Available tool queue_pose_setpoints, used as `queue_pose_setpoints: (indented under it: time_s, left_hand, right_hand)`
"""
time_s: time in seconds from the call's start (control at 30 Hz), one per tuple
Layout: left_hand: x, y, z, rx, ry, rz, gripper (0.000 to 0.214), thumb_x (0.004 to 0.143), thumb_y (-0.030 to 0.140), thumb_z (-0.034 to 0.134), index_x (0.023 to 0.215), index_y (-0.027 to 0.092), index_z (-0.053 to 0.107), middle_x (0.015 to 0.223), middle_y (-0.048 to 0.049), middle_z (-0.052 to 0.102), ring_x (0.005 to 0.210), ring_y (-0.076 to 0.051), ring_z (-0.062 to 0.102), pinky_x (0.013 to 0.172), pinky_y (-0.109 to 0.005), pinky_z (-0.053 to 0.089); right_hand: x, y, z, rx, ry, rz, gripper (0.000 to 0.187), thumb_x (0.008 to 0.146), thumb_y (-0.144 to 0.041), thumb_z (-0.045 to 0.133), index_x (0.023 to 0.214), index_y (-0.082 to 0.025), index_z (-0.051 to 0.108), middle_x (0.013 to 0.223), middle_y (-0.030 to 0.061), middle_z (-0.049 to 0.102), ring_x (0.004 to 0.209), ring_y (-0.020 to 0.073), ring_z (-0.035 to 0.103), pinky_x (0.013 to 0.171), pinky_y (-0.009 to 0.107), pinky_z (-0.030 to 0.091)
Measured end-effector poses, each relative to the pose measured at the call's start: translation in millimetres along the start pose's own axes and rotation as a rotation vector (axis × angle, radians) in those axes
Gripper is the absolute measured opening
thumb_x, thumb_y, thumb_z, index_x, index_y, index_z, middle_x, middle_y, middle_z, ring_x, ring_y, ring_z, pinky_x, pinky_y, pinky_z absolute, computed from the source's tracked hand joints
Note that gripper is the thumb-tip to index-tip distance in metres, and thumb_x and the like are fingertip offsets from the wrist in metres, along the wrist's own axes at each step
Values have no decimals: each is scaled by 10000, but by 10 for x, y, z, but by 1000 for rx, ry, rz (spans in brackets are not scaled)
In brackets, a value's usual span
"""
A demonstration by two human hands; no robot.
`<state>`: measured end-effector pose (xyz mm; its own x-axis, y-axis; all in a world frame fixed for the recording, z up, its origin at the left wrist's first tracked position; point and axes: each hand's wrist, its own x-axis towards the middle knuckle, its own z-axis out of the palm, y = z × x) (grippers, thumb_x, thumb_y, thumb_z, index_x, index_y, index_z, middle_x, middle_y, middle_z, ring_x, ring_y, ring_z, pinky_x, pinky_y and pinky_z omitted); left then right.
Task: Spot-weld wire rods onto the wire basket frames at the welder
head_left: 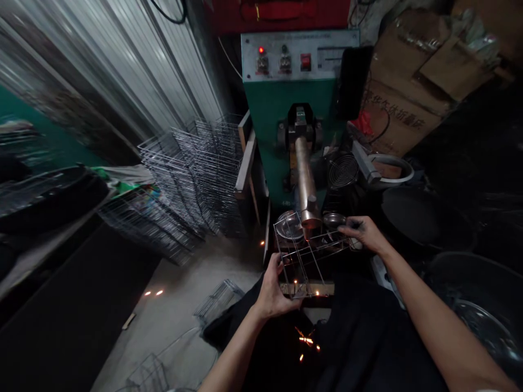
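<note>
A small wire rack point(305, 260) lies under the copper electrode arm point(304, 179) of a green welding machine point(286, 109). My left hand point(273, 288) grips the rack's near left edge, fingers wrapped around the wire. My right hand point(365, 232) holds the rack's far right corner, fingers closed on it. Orange sparks point(305, 340) glow at the rack's near edge and fall onto my dark lap. Two shallow metal dishes point(288, 224) sit at the rack's far side beside the electrode tip.
A tall stack of finished wire racks point(200, 174) leans at the left against a corrugated metal wall point(122, 65). More racks point(218, 296) lie on the concrete floor. Dark tubs point(469, 294) stand at the right, cardboard boxes point(408, 81) behind, a small fan point(343, 170) near the machine.
</note>
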<state>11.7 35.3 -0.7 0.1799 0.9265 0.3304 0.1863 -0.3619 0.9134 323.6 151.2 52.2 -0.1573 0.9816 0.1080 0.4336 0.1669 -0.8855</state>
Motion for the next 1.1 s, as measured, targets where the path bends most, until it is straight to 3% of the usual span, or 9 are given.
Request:
queue_pose_setpoints:
  time_s: [0.13,0.3,0.43,0.53,0.73,1.1]
  left_hand:
    - [5,25,-9,-26,-20,5,905,604,248,843,1405,249,420,1314,-100,552,1207,-340,627,1096,-575,531]
    - [5,37,-43,7,-31,-6,912,627,279,861,1420,210,414,1340,-127,538,1254,-359,607,1131,-602,504]
    - [-19,-14,-19,27,-2,-37,970,602,279,873,1437,204,385,1363,-145,522,1269,-379,593,1121,-629,499]
    - [-26,-10,21,-8,20,-31,952,589,266,862,1417,210,394,1348,-137,526,1234,-364,607,1107,-622,510]
    - [0,34,-12,16,43,-36,876,609,244,831,1383,208,421,1315,-123,521,1243,-342,579,1113,-605,505]
    - [126,-108,-70,11,91,23,908,607,293,820,1412,212,407,1342,-124,507,1232,-341,591,1093,-575,538]
  right_hand:
    - [-149,17,1,-52,118,-171,405,825,-610,748,864,-221,640,828,14,641,779,197,590,732,307,473]
    - [-346,116,66,-225,55,-366,360,979,-571,592,927,-240,725,1046,102,691,1003,273,636,922,420,487]
    - [-355,172,176,-366,135,-366,475,987,-635,551,803,-239,736,1070,110,697,1024,298,624,958,476,452]
    - [-335,115,256,-399,162,-362,485,988,-649,548,813,-240,742,1057,96,691,1019,290,619,965,469,425]
    - [-282,-13,336,-447,134,-376,475,968,-666,581,813,-248,746,1058,84,692,1053,295,602,977,477,389]
    - [-42,1,371,-364,94,-401,480,948,-658,620,731,-241,718,939,77,683,931,268,600,834,413,446]
